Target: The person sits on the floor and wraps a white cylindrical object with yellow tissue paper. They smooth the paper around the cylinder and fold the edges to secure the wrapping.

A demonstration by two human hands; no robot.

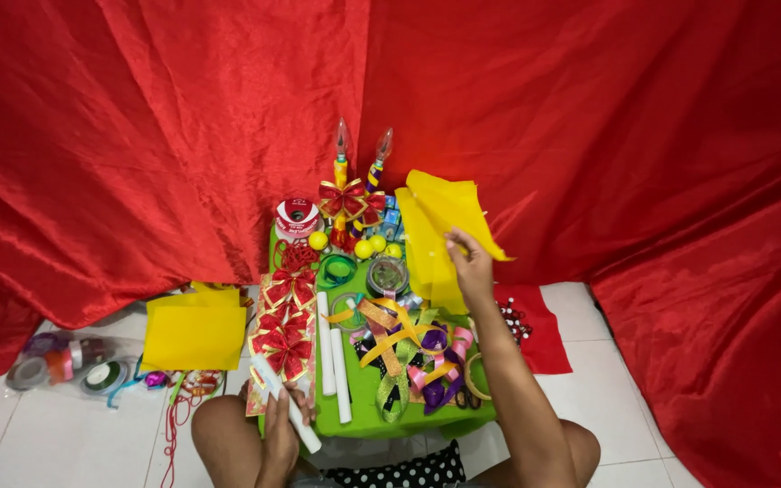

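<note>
— Head view first: what do the fingers hold?
— Right hand (472, 267) pinches a yellow felt sheet (440, 230), lifted above the far side of the green surface (368, 389). Left hand (280, 434) is wrapped around a white stick (286, 407) at that surface's near left corner.
— And around them?
— Two more white sticks (332, 348) lie on it, red bows (286, 330) along its left edge, curled ribbons (409, 357) in the middle. Yellow sheets (193, 330) lie on the floor left of it.
</note>
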